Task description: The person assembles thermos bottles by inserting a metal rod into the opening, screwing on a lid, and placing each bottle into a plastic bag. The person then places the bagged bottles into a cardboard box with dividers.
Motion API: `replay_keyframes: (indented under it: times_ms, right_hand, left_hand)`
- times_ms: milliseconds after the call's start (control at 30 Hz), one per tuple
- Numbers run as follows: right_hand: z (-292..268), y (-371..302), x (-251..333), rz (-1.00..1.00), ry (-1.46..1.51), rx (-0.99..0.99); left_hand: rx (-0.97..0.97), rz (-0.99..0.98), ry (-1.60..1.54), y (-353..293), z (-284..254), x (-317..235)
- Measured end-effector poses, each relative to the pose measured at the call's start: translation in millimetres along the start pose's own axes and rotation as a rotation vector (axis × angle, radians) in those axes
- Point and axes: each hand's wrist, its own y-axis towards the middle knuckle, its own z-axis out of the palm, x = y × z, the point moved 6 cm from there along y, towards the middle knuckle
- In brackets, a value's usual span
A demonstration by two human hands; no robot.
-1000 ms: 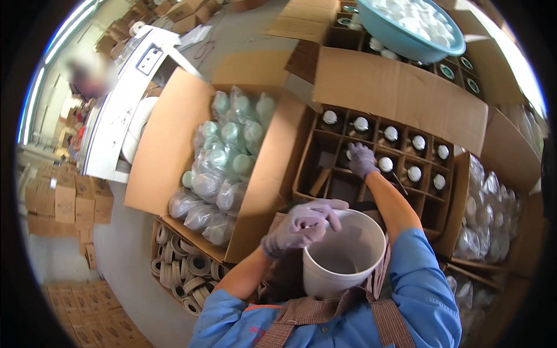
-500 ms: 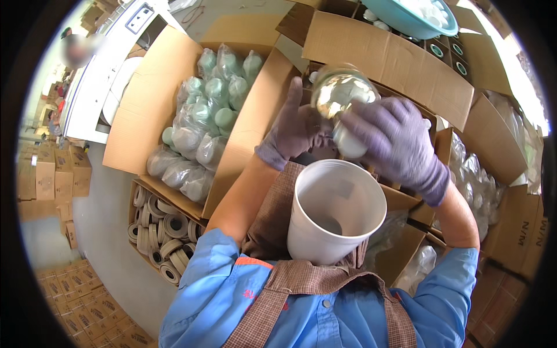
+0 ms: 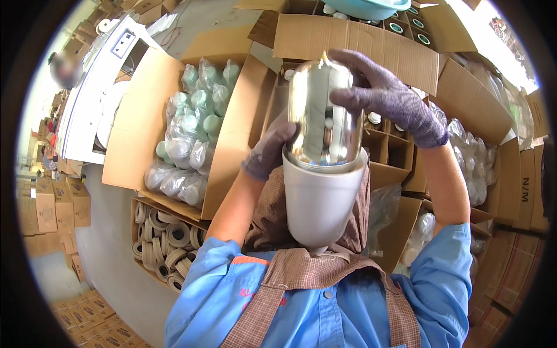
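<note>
You've lowered the silver flask (image 3: pixel 324 119) into the white bucket (image 3: pixel 322 206); your right hand (image 3: pixel 387 95) clasps its upper end, while your left hand (image 3: pixel 270 146), fingers hidden, shows no clear grip.

your gloves (image 3: pixel 409 104) look like matt knitted cloth. before you, the flask (image 3: pixel 316 122) is mirror-glossy and smooth; the cup (image 3: pixel 324 200) is smooth, satiny plastic. left, your bags (image 3: pixel 181 149) are crinkled, shiny plastic, the carton (image 3: pixel 136 122) matt cardboard.

Red lettering (image 3: pixel 250 293) on blue shirt (image 3: pixel 203 278); black letters (image 3: pixel 524 193) on brown carton (image 3: pixel 526 167), right.
</note>
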Motion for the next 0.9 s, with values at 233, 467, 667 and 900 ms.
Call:
replay_keyframes:
  times_ms: [233, 467, 667, 900]
  right_hand:
    - [32, -60, -9, -0.117, -0.229, 0.081]
    - [42, -89, -5, -0.088, -0.225, 0.391]
    - [40, -125, -29, 0.088, 0.023, 0.215]
    - [55, -265, -203, 0.310, 0.839, -0.348]
  left_hand:
    - [-0.090, -0.028, -0.071, -25, 18, 27]
    - [0.009, -0.021, 0.117, -19, 59, 16]
    - [-0.061, 0.022, 0.335, -30, 74, 11]
    - [0.064, -0.269, 0.871, -144, 52, -7]
